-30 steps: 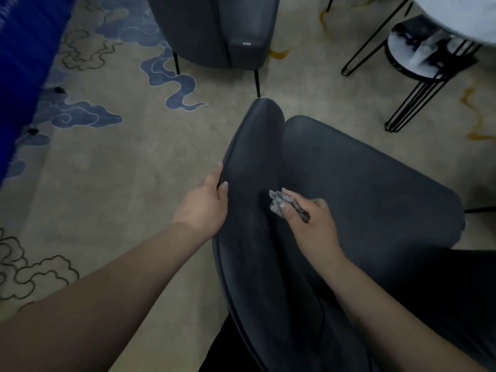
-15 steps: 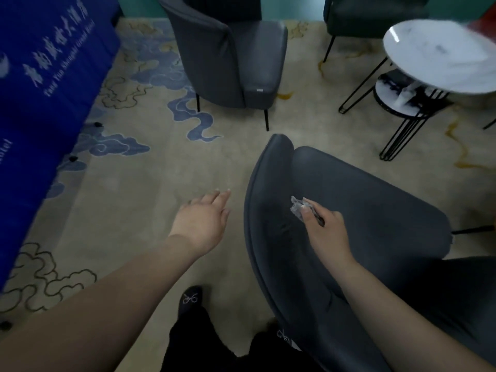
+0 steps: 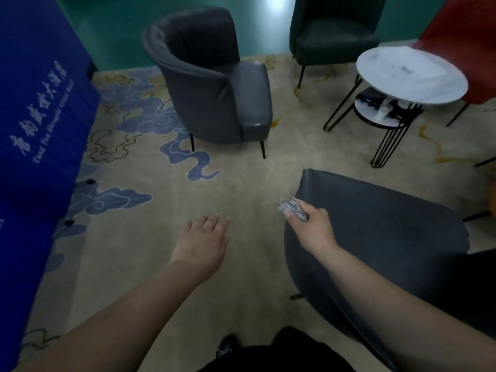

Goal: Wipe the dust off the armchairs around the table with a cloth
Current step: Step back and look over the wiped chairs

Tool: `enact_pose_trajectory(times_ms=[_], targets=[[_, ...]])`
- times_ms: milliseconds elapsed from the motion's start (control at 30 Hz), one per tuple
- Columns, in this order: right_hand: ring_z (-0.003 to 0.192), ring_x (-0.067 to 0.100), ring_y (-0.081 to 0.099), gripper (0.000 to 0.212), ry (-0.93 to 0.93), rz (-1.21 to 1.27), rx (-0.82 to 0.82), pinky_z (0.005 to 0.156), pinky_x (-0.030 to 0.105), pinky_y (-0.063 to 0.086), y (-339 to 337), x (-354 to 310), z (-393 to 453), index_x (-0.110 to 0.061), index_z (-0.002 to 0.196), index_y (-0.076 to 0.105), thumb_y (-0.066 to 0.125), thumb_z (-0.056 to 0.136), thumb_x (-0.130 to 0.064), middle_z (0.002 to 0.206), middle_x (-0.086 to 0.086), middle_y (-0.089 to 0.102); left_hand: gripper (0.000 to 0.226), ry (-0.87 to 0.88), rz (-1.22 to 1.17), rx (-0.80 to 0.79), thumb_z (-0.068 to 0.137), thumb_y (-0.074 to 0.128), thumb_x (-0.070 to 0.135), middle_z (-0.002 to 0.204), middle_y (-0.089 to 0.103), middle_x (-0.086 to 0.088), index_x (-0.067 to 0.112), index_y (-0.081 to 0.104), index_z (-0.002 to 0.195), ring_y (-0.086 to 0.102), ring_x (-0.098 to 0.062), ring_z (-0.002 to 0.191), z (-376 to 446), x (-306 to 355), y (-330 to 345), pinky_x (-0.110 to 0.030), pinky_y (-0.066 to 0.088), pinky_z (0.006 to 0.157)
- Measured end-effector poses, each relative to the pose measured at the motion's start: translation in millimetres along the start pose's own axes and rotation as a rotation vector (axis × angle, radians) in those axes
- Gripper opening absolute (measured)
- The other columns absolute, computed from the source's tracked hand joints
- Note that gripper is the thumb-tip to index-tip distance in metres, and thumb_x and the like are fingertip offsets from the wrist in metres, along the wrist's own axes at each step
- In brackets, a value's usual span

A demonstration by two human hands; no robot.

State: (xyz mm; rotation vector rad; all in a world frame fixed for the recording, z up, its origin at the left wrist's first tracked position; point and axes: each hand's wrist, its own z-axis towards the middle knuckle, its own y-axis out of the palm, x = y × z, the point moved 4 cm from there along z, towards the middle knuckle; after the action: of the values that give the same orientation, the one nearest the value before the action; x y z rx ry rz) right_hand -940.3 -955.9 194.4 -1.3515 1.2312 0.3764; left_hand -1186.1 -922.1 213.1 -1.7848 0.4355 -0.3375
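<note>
The left hand [image 3: 200, 244], off the chair's edge since a second ago, hovers with relaxed, empty grip. The right hand [image 3: 312, 228] pinches a crumpled grey cloth [image 3: 288, 208] by the smooth dark armchair [image 3: 389, 232].

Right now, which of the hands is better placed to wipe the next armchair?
Probably the right hand: it pinches the cloth at the near armchair. The left hand hangs open, holding nothing.

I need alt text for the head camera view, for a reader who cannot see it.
A person's right hand holds a crumpled grey cloth at the edge of a dark grey armchair, while the open left hand hovers over patterned carpet. Beyond stand another grey armchair and a round white table.
</note>
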Motion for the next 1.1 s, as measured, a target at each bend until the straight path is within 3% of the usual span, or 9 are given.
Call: enact_pose_trajectory(times_ms=[133,200,333,567,767,1100], targets=[[0.084,0.005,0.057,0.044,0.021,0.011,0.037,0.083,0.025,0.048,19.2,-15.2,11.8,-0.030,0.131,0.057,0.064,0.088,-0.039,0.112,0.010,0.053,0.051,0.022,0.008,0.002,0.099,0.026,0.043,0.154,0.030,0.004,0.031,0.024,0.149,0.028,-0.020,0.140,29.1,-34.2,-10.6,-0.040,0.023,0.111],[0.080,0.016,0.059,0.044,0.042,0.027,0.041,0.079,0.035,0.051,23.0,-21.9,28.3,-0.028,0.130,0.058,0.064,0.088,-0.039,0.110,0.015,0.055,0.051,0.036,-0.003,0.003,0.100,0.026,0.043,0.154,0.029,0.004,0.030,0.024,0.149,0.028,-0.021,0.140,50.3,-42.2,-15.0,-0.041,0.023,0.111],[0.084,0.024,0.060,0.044,0.081,0.012,0.100,0.080,0.045,0.056,20.5,-35.3,79.7,-0.029,0.129,0.058,0.064,0.088,-0.039,0.109,0.011,0.047,0.051,0.085,-0.007,-0.002,0.100,0.025,0.043,0.155,0.028,0.003,0.029,0.023,0.149,0.026,-0.022,0.141,104.6,-48.9,-22.7,-0.041,0.021,0.112],[0.089,0.025,0.060,0.040,0.083,0.003,0.101,0.083,0.045,0.055,24.4,-57.8,174.3,-0.024,0.125,0.062,0.065,0.087,-0.036,0.106,0.019,0.053,0.050,0.120,0.013,-0.027,0.100,0.026,0.041,0.152,0.032,0.002,0.027,0.025,0.148,0.026,-0.022,0.139,195.5,-59.5,-38.2,-0.042,0.020,0.111],[0.095,0.024,0.062,0.039,0.089,-0.021,0.069,0.084,0.030,0.048,42.0,-88.0,245.3,-0.019,0.125,0.062,0.062,0.089,-0.036,0.107,0.018,0.060,0.051,0.156,-0.018,-0.033,0.100,0.026,0.042,0.155,0.027,0.001,0.028,0.023,0.149,0.022,-0.022,0.142,263.1,-80.9,-57.4,-0.042,0.016,0.114],[0.104,0.027,0.060,0.036,0.175,0.033,0.219,0.092,0.042,0.050,56.7,-129.9,371.7,-0.021,0.124,0.062,0.064,0.089,-0.030,0.108,0.008,0.067,0.051,0.346,0.047,-0.055,0.101,0.024,0.041,0.156,0.026,0.000,0.025,0.023,0.150,0.020,-0.023,0.143,457.7,-142.2,-102.8,-0.044,0.014,0.115]])
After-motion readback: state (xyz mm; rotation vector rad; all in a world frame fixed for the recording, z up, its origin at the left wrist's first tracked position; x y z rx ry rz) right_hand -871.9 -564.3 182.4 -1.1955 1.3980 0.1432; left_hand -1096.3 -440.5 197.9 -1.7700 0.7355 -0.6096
